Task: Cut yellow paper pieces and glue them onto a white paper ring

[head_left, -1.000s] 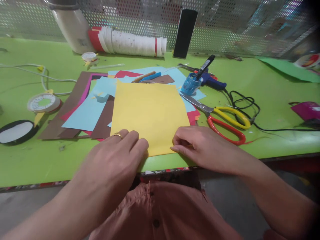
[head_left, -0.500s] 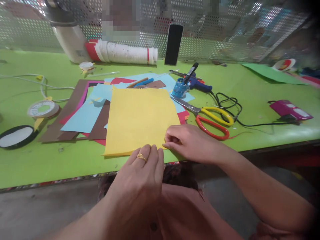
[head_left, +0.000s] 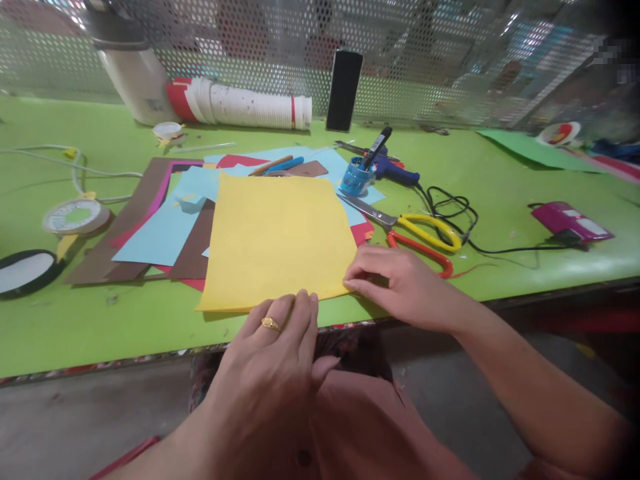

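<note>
Left hand (head_left: 275, 350), fingers together, presses the yellow sheet's (head_left: 280, 233) near edge, perhaps narrowly folded; right hand (head_left: 407, 283) pinches its corner; the rest lies unfolded.

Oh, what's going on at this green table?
A person has both bare hands on a sheet of yellow paper at the near edge of the table. The left hand, wearing a gold ring, lies along the paper's near edge, while the right hand pinches near its right corner. The sheet overlaps a spread of coloured paper, including light blue and brown pieces. Scissors with yellow and red handles lie to the right, untouched.
</note>
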{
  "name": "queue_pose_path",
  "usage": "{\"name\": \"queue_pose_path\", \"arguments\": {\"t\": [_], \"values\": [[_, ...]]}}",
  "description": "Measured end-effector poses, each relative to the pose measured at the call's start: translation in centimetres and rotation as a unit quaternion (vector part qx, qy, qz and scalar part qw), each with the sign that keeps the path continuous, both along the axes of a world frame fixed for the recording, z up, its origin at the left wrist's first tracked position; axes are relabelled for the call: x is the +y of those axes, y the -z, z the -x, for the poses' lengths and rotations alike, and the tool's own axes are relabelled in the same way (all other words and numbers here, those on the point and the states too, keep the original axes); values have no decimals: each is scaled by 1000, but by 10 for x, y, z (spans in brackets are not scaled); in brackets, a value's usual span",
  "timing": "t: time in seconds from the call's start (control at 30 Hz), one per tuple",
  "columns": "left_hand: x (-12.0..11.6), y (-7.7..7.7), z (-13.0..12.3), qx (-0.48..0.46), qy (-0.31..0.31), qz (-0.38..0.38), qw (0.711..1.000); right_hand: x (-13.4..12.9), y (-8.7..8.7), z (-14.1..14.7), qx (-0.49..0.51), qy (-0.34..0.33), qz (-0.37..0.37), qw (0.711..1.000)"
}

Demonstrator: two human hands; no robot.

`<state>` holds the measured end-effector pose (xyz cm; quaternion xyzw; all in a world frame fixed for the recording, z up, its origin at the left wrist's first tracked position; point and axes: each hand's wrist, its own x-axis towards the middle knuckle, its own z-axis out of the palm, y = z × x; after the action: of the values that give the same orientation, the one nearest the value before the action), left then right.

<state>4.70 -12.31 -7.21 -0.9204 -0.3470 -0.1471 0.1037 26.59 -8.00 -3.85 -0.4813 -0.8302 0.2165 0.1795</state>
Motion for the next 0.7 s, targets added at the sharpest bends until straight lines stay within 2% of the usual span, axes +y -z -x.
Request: {"name": "queue_pose_path", "arguments": {"t": [0.17,0.3,0.47,0.7], "values": [[1,-2,-1,-12,-12,30,999,-5,3,-9,12,27,-6,1000],[2,-1,-2,-18,-10,33,999,-6,3,-5,22,60,16,998],[2,-1,-2,-14,-18,48,999,-5,6,1,20,113,6,993],[4,-4,-6,-29,-23,37,999,-8,12,3,26,115,-25,993]]}}
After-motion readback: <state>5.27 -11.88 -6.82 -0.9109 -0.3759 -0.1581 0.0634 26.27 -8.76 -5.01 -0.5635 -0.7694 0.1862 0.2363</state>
